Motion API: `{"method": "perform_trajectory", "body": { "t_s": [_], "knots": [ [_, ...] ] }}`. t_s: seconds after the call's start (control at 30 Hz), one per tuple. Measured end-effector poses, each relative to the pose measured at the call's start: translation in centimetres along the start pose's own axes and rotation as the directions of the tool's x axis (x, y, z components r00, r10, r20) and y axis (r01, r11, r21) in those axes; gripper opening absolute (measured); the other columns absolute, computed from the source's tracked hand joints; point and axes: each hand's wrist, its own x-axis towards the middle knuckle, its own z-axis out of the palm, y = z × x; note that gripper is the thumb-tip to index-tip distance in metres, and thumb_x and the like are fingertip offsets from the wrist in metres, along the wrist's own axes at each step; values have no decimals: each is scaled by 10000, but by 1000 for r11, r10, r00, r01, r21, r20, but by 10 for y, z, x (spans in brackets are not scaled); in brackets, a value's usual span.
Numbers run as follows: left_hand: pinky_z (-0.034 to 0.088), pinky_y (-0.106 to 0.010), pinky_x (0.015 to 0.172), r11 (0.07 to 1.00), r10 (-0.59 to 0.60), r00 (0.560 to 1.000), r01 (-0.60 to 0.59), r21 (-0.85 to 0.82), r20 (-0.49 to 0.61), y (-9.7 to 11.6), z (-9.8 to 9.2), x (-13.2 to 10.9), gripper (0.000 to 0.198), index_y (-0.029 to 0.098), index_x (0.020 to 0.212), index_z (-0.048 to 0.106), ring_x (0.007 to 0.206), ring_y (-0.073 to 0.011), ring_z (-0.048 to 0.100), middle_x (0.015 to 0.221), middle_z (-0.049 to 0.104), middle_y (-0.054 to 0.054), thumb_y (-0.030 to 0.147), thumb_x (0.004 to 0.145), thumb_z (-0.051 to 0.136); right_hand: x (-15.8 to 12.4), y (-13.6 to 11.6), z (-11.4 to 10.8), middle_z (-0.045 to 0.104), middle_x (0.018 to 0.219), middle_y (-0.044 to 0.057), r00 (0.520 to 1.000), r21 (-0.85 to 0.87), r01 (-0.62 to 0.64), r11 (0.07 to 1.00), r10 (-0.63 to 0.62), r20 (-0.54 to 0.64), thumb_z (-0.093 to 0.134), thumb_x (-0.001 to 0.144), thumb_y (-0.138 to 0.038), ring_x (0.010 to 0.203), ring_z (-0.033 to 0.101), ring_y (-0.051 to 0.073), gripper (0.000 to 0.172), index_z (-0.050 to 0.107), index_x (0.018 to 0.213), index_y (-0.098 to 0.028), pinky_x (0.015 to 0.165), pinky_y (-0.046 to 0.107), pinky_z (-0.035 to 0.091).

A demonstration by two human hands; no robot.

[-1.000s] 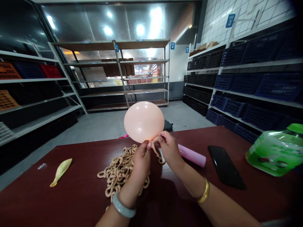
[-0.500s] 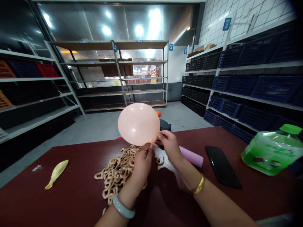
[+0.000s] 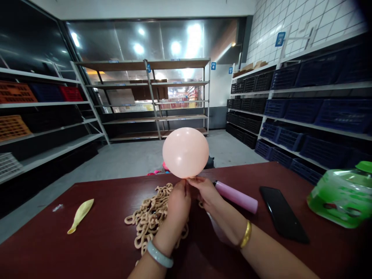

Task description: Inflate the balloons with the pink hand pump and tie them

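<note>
An inflated pale pink balloon stands above my two hands, its neck at the bottom between my fingertips. My left hand, with a pale bangle at the wrist, pinches the neck from the left. My right hand, with a gold bangle at the wrist, closes its fingers on the neck from the right. The knot or opening is hidden by the fingers. Beside and partly behind my left hand lies a heap of beige ring-shaped pieces on the dark red table.
A flat yellow balloon lies at the left. To the right are a pink cylinder, a black phone and a green jug. Shelves with crates stand beyond the table.
The camera view has shifted, so the table objects appear further right. The balloon now sits more upright over my hands, and my right hand's fingers have come in lower, closer to my left.
</note>
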Motion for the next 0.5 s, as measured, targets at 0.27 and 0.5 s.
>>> {"method": "perform_trajectory", "body": {
  "t_s": [0.27,0.5],
  "knots": [
    [449,-371,795,994,-73,997,71,81,29,-8,-18,8,294,136,1037,647,909,-280,644,991,693,-166,276,940,407,31,17,18,675,745,20,997,-34,20,999,-22,-69,789,630,-323,708,608,147,237,652,721,-151,645,241,468],
    [459,-347,772,972,-225,971,217,-94,-85,-16,-30,13,207,173,1030,599,887,-245,642,965,682,-114,281,909,470,96,10,27,588,1197,90,993,-151,-49,987,31,-118,577,928,-344,997,610,214,334,562,1208,-161,834,418,527]
  ]
}}
